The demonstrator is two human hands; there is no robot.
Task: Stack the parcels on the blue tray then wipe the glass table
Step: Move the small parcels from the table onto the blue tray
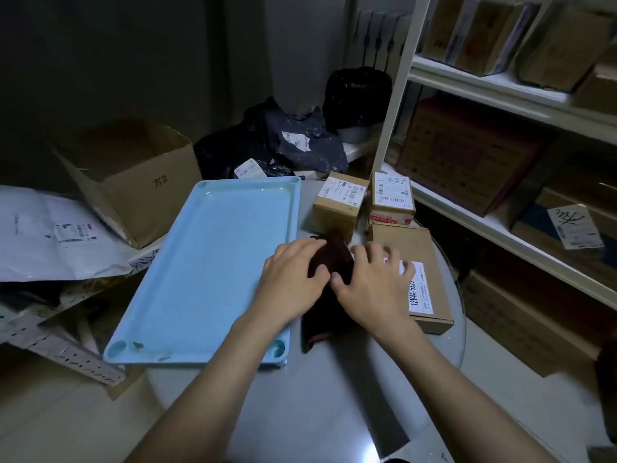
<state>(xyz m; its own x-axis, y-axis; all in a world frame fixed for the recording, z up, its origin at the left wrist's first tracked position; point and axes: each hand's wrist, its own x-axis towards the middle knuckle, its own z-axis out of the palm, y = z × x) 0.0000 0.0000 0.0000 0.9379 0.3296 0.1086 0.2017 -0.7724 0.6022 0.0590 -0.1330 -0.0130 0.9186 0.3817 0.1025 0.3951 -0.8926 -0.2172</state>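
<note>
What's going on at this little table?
A person has both hands, left hand and right hand, on a dark cloth lying on the glass table. The blue tray beside it holds no parcels; three cardboard parcels sit on the table, not yet stacked.

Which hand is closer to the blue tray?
Left. The left hand overlaps the blue tray's right edge, on the dark cloth. The right hand is further right, over the flat parcel.
</note>
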